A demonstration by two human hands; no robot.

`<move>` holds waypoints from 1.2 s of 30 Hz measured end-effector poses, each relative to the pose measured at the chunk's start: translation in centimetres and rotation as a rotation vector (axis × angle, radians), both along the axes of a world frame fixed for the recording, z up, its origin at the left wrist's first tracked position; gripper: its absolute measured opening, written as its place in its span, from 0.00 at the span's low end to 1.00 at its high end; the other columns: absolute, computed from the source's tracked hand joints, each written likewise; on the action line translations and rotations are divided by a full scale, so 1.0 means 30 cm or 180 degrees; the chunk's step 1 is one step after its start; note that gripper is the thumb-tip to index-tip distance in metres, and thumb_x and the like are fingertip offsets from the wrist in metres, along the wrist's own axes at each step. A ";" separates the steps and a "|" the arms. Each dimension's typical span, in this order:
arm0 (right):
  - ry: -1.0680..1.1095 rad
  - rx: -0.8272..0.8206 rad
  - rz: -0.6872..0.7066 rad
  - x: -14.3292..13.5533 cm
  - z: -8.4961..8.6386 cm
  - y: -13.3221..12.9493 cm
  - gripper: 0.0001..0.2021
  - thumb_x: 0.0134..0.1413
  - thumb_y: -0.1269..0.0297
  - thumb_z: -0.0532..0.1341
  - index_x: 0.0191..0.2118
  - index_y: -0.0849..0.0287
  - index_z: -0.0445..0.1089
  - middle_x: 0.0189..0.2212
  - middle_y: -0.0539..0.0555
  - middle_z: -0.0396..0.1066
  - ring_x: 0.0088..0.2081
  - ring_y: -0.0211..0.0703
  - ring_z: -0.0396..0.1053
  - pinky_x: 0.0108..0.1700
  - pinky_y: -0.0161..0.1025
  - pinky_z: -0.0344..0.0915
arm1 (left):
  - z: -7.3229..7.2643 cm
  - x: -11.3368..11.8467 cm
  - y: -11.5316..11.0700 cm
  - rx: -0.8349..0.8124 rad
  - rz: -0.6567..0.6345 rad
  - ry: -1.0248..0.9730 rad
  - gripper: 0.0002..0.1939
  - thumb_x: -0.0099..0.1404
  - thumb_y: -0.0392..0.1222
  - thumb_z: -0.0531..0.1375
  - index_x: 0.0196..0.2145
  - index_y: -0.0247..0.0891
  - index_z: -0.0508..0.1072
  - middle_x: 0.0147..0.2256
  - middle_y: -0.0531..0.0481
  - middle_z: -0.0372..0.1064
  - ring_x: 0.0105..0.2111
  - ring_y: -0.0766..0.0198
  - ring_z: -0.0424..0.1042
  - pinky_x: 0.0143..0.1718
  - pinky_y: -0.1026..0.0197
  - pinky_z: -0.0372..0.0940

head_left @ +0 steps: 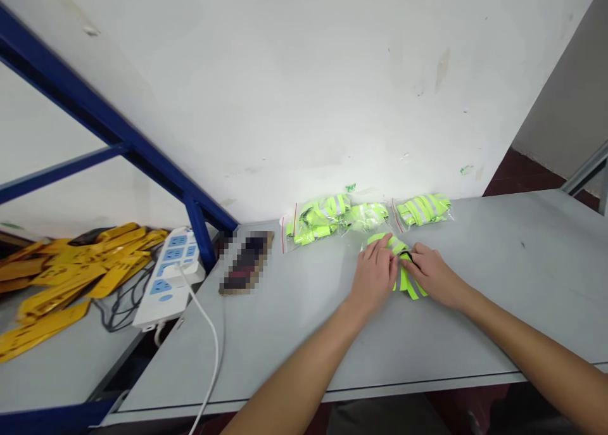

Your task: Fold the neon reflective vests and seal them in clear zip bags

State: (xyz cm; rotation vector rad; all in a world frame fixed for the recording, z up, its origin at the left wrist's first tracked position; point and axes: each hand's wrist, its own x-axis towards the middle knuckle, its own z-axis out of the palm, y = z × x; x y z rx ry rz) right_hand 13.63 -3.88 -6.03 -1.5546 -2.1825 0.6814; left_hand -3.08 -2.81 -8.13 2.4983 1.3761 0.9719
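Note:
A fluorescent yellow-green strap with silver reflective stripes (pixel 412 287) lies bundled on the grey tabletop, its loose ends pointing toward me. My left hand (pixel 375 271) is closed over the bundle's left side, fingers bent on top of it. From the right, my right hand (pixel 436 273) pinches the strap by a thin black part (pixel 406 256), which may be a band or buckle. The fingers hide some of the bundle. Just behind, similar straps lie in clear zip bags: a right-hand bag (pixel 424 209), a middle bag (pixel 367 216) and a left-hand pile (pixel 323 213).
A white power strip (pixel 166 277) with a plugged-in charger and white cable (pixel 213 334) is at the left. Beyond it are yellow strips (pixel 95 264) and dark wires. A pixelated flat item (pixel 247 264) lies on the table (pixel 285 321). A blue metal frame (pixel 123 131) slants by the wall.

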 end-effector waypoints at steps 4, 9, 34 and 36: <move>-0.0235 0.0238 -0.0327 -0.015 -0.028 0.017 0.20 0.65 0.57 0.46 0.23 0.57 0.61 0.28 0.52 0.60 0.31 0.41 0.61 0.36 0.40 0.58 | 0.004 0.002 -0.003 0.0008 -0.0112 0.0133 0.09 0.70 0.37 0.47 0.35 0.39 0.65 0.59 0.42 0.62 0.56 0.54 0.62 0.50 0.48 0.62; -0.0654 0.0506 -0.0161 -0.014 -0.024 0.034 0.20 0.65 0.61 0.48 0.22 0.58 0.62 0.27 0.53 0.60 0.30 0.43 0.60 0.34 0.40 0.55 | 0.008 0.003 0.000 -0.0137 -0.0168 0.0084 0.10 0.70 0.37 0.46 0.35 0.39 0.65 0.59 0.43 0.61 0.57 0.54 0.60 0.50 0.48 0.61; 0.0190 0.0956 -0.0497 0.023 -0.069 0.096 0.08 0.60 0.61 0.52 0.41 0.56 0.66 0.38 0.53 0.65 0.28 0.38 0.63 0.30 0.36 0.57 | 0.014 0.002 -0.013 -0.0311 -0.0292 0.0615 0.17 0.64 0.55 0.56 0.41 0.39 0.66 0.63 0.43 0.55 0.63 0.45 0.50 0.55 0.40 0.55; -0.0134 0.1021 -0.0253 0.036 -0.055 0.102 0.08 0.60 0.66 0.51 0.37 0.57 0.67 0.34 0.53 0.66 0.28 0.38 0.62 0.29 0.35 0.55 | 0.010 0.006 -0.021 -0.0309 -0.0183 0.0644 0.24 0.58 0.61 0.60 0.43 0.40 0.66 0.63 0.41 0.54 0.63 0.41 0.49 0.55 0.37 0.53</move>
